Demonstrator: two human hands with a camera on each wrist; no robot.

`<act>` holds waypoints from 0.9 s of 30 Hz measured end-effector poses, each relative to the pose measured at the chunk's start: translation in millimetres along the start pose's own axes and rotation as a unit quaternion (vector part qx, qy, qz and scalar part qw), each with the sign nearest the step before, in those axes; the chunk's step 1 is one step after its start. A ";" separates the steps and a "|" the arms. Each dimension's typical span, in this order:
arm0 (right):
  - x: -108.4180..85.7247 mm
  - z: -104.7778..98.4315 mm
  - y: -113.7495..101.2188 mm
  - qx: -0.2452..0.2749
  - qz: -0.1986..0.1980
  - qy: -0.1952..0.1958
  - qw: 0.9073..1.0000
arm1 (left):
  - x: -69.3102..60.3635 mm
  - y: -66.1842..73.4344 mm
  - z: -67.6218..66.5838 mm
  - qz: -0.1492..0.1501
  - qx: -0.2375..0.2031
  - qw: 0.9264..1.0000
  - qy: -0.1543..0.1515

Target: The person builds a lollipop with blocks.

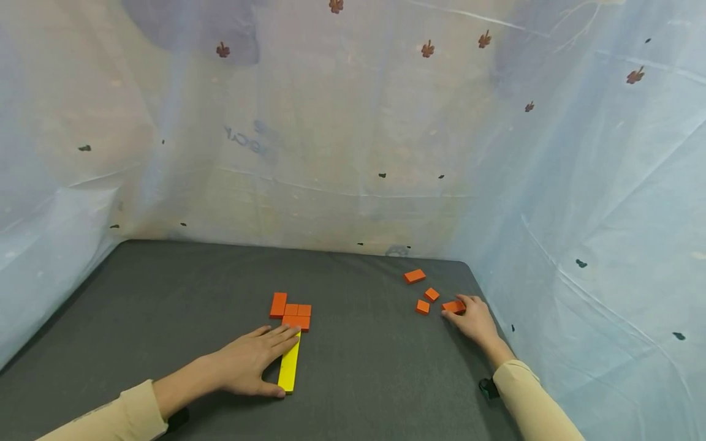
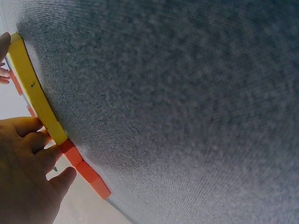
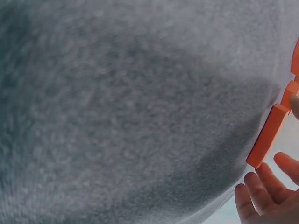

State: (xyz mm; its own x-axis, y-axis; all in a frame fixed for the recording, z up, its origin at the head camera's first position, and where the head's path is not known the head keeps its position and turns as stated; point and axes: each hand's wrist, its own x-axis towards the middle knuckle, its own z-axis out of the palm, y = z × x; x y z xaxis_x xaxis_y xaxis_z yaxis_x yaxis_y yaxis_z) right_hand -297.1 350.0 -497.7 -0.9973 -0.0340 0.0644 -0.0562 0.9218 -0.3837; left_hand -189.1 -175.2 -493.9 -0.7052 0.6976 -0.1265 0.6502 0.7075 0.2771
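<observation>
In the head view, my left hand spreads along a long yellow block, its thumb at the near end and fingertips at the far end, beside a flat orange block. Two small orange squares and an upright-lying orange block adjoin that one. The left wrist view shows my left hand with fingers touching the yellow block's side. At the right, my right hand pinches an orange block lying on the table; in the right wrist view a fingertip meets this block's end.
Left of my right hand lie two small orange blocks, with a longer orange block behind them. The dark grey table is bordered by pale, translucent sheeting at the back and sides.
</observation>
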 end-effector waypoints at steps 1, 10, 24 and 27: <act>0.1 0.4 1.0 -0.003 0.002 0.001 1.000 | 0.0 -0.1 0.2 0.001 0.001 1.000 0.001; 1.7 3.1 9.1 -0.014 0.005 0.000 1.000 | -0.2 -0.7 1.3 0.002 0.000 1.000 0.002; 1.8 4.3 9.5 -0.005 -0.024 0.004 1.000 | -1.3 0.8 0.1 -0.003 -0.003 1.000 0.000; 0.8 3.0 9.2 -0.001 -0.028 0.004 1.000 | -1.4 0.7 0.0 -0.003 -0.003 1.000 -0.001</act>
State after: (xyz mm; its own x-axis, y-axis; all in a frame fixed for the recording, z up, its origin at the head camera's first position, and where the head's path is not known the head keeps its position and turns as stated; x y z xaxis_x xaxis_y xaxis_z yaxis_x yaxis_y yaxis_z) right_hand -298.6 357.3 -503.9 -0.9921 -0.0830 0.0939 -0.1126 0.9196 -0.3764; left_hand -187.6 -175.7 -493.6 -0.7088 0.6933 -0.1303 0.6438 0.7113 0.2821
